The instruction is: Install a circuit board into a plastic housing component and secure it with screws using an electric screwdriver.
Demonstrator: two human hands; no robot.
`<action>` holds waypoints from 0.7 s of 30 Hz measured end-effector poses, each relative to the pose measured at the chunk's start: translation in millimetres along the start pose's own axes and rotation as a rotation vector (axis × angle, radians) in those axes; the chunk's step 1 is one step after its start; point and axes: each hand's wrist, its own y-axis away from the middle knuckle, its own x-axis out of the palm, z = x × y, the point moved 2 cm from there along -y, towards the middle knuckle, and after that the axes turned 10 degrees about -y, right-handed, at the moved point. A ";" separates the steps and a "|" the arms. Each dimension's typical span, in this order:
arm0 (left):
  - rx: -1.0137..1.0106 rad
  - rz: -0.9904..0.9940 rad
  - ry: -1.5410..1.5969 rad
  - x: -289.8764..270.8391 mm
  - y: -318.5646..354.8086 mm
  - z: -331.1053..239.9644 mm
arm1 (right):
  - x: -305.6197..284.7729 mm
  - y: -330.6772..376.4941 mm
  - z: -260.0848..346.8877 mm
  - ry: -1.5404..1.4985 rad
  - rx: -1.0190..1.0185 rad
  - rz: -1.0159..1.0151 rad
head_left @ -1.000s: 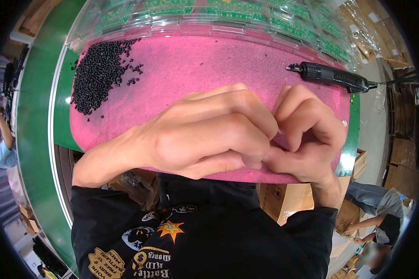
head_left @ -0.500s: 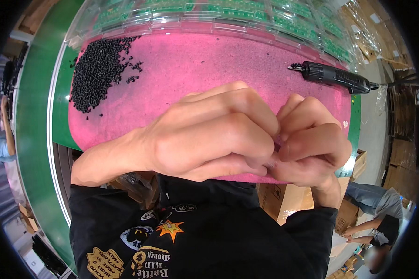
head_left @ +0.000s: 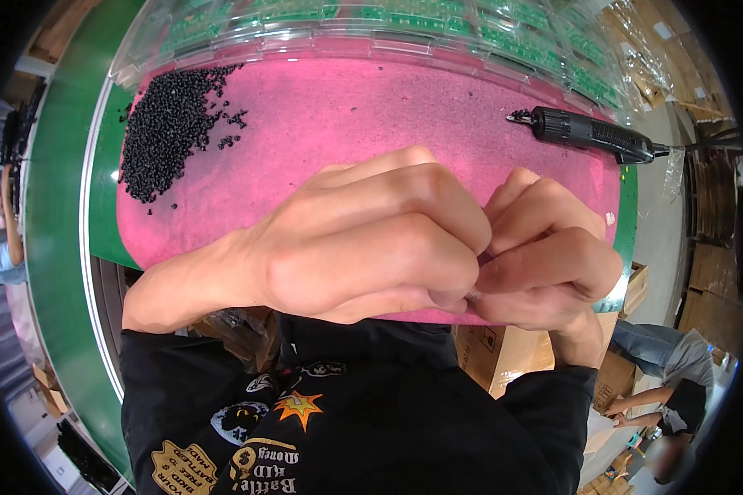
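Observation:
Above the near part of a pink mat (head_left: 322,115), my two hands meet with fingertips pressed together. My left hand (head_left: 380,235) is closed, its knuckles bent and its fingers curled toward the right. My right hand (head_left: 553,252) is closed as well, thumb and fingers pinched against the left fingertips. Whatever lies between them is hidden behind the fingers. Beyond my left wrist, a heap of small black screw-like parts (head_left: 165,132) covers the mat's far left. Past my right hand lies a black electric screwdriver (head_left: 590,136), its metal tip pointing left toward a few small black parts.
Clear plastic trays (head_left: 371,37) holding green circuit boards line the mat's far edge. A green bench surface (head_left: 62,206) with a white strip runs along the left. Cardboard boxes (head_left: 512,355) stand below the near edge. Another person (head_left: 669,388) is at the lower right, one more at the far left.
My fingertips have closed in tighter, covering the small gap between the hands. The whole view has shifted slightly; the black parts and the screwdriver lie as before.

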 end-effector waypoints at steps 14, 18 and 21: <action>0.097 0.063 0.186 0.3 -0.8 5.5 | -2.9 -2.7 -3.7 -0.076 0.087 0.015; 0.097 0.049 0.270 3.5 0.5 8.2 | -2.8 -1.8 -7.3 -0.143 0.075 -0.008; 0.082 0.074 0.304 4.0 1.4 10.1 | -4.3 -0.6 -5.5 -0.154 0.163 0.002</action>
